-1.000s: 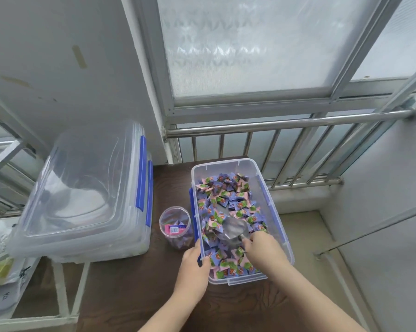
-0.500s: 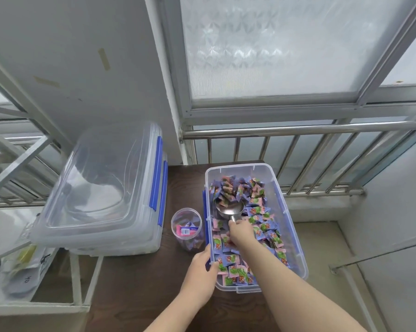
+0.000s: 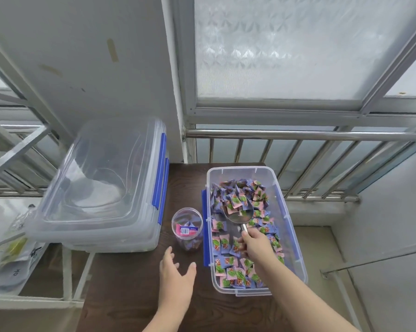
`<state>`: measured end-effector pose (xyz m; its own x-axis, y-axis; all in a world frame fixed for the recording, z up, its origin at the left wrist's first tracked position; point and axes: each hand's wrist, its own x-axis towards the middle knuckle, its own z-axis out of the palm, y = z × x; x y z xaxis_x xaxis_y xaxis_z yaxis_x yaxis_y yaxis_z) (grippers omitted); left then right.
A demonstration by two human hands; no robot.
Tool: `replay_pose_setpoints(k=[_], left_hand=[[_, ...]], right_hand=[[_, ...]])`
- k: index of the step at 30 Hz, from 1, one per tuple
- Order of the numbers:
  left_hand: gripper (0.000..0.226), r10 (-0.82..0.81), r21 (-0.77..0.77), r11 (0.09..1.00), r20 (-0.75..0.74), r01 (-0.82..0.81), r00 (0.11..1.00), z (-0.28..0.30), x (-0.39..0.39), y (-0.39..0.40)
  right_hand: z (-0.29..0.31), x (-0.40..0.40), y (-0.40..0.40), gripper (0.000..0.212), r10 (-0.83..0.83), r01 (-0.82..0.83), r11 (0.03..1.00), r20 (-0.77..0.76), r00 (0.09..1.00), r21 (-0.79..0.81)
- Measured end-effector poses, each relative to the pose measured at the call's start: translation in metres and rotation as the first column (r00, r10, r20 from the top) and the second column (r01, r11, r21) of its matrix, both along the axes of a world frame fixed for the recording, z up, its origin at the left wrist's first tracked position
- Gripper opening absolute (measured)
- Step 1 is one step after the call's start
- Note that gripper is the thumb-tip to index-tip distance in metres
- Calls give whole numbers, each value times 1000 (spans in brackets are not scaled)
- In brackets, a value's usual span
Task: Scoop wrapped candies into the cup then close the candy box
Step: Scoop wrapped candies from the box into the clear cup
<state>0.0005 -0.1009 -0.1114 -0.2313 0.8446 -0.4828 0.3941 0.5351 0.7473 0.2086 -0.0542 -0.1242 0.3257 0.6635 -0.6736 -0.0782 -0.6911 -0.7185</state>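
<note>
The clear candy box [image 3: 289,226] with blue clips sits open on the dark wooden table, filled with wrapped candies [image 3: 228,268] in purple, pink and green. My right hand [image 3: 256,244] grips the handle of a metal scoop [image 3: 238,212], which is raised inside the box with a few candies in its bowl. Just left of the box stands a clear plastic cup [image 3: 187,230] with some candies at its bottom. My left hand [image 3: 177,277] hovers open above the table, a little in front of the cup and touching nothing.
A stack of clear lids and bins with blue clips [image 3: 101,188] fills the table's left side, partly overhanging a white metal frame [image 3: 68,279]. A steel railing [image 3: 298,135] and frosted window stand behind. The table [image 3: 130,295] ends just right of the box.
My left hand has let go of the box's left rim and moved left toward the cup. The scoop has dug into the far candies and now carries several.
</note>
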Motion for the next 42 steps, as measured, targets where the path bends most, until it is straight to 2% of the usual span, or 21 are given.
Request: replay_pose_setpoints(k=[4,7,13,18,22,28,33,38,42], left_hand=[[102,24,102,995,-22,-21,999,6,-1,24],[112,-37,191,981,-13,39,999,10,-1,44],[97,-132,244,959,-68,145,989,8,-5,63],[96,-168,262,948,-81,183,982,6,-8,64],[92,-202,284,933,-99,223,974,10,-9,59],[89,-230,318,911,-133,261,964,11,-11,56],[91,-245,318,905,-152,282,957,5,-11,52],[89,-253,341,893,-162,294,954,4,-11,49],[92,-254,335,895,-159,294,954,2,-10,48]], right_hand=[[8,11,-19,28,87,-88,996,60,994,27],[21,19,-31,25,154,-159,985,85,984,59],[52,30,-48,27,266,-273,957,84,960,96],[62,35,-51,25,316,-321,942,61,947,97],[79,35,-48,25,439,-442,891,50,897,99],[101,33,-31,37,674,-678,734,158,722,-37],[127,18,-17,37,775,-766,623,262,575,-160],[163,-5,3,43,827,-821,500,433,358,-275],[179,-19,20,50,804,-830,475,529,273,-294]])
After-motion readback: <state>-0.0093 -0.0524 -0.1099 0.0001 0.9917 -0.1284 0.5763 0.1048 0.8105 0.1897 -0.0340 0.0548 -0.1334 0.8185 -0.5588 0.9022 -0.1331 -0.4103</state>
